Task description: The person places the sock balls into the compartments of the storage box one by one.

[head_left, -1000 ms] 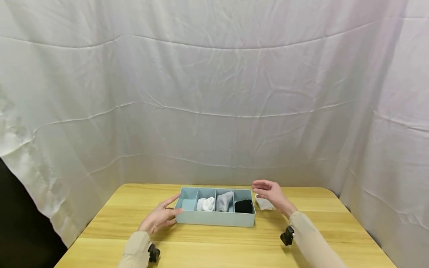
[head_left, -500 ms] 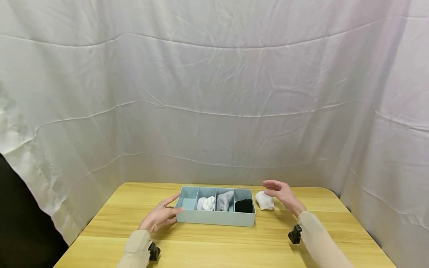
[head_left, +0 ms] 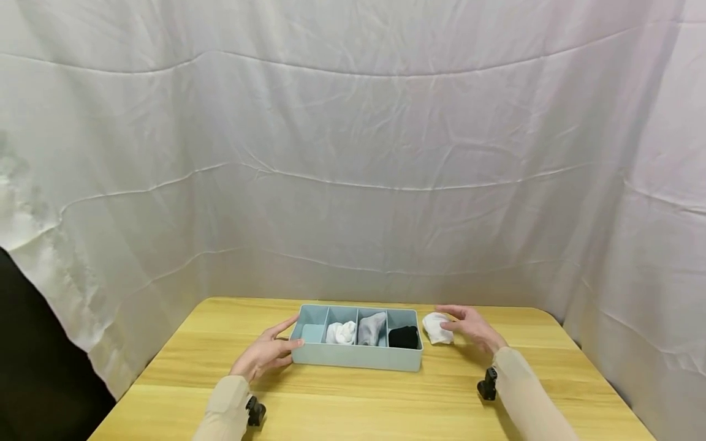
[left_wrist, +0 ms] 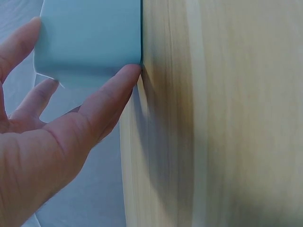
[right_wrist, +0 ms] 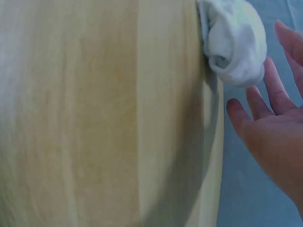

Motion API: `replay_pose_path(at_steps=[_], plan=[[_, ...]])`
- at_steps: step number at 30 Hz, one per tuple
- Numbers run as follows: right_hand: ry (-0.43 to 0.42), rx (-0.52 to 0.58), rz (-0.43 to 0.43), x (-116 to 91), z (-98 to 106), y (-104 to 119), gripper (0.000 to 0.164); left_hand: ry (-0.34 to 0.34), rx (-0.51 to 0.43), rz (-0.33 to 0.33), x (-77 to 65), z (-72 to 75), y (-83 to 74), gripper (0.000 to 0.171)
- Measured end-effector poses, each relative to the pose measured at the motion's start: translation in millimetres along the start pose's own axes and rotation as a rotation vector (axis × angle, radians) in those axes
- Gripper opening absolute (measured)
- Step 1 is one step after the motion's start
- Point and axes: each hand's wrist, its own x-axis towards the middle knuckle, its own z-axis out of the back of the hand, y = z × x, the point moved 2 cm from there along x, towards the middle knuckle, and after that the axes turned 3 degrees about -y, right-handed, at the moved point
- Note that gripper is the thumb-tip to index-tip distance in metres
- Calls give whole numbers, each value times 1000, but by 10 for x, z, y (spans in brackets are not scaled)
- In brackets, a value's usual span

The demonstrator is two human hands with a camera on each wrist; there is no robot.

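My left hand (head_left: 263,356) is at the left end of a pale blue divided storage box (head_left: 358,355), fingers straight and spread. In the left wrist view, its thumb (left_wrist: 113,87) touches the box's corner. From left to right the compartments show bare floor, a balled white sock (head_left: 341,333), a grey-white sock (head_left: 372,329) and a black sock (head_left: 404,337). Right of the box, a rolled white sock (head_left: 436,327) lies on the table. My right hand (head_left: 473,326) is beside it, loosely bent fingers overlapping it. In the right wrist view those fingers (right_wrist: 277,90) stand spread right at the sock's edge.
A light wooden table (head_left: 342,404) carries everything. White cloth (head_left: 353,184) hangs behind it and at both sides. At the far left is a dark area (head_left: 38,361). A small black camera sits on each wrist, the right wrist camera (head_left: 488,384) and left wrist camera (head_left: 255,411).
My right hand first moved right, away from the box's right end, uncovering the white sock, then lowered to that sock. The left hand stays at the box.
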Motion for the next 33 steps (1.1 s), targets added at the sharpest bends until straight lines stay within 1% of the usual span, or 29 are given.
replay_pose_path(at_steps=[6, 10, 13, 17, 21, 25, 29, 33], plan=[[3, 14, -5, 29, -21, -24, 48, -6, 11, -3, 5, -3, -19, 82], [28, 19, -7, 46, -41, -25, 49, -10, 12, -1, 5, -8, -14, 82], [67, 25, -2, 58, -59, -36, 51, -16, 17, 3, 4, -10, -12, 82], [100, 8, -7, 55, -74, -48, 53, -24, 17, 7, 0, -10, -13, 82], [100, -14, -20, 39, -77, -59, 52, -28, 17, 8, -1, -7, -11, 82], [113, -9, -32, 20, -94, -64, 49, -23, 18, 5, -1, -9, -11, 82], [127, -12, -22, 14, -116, -72, 45, -10, 21, 4, 0, -10, -8, 81], [114, -9, -12, 22, -130, -74, 44, -13, 19, 5, 3, -6, -6, 82]])
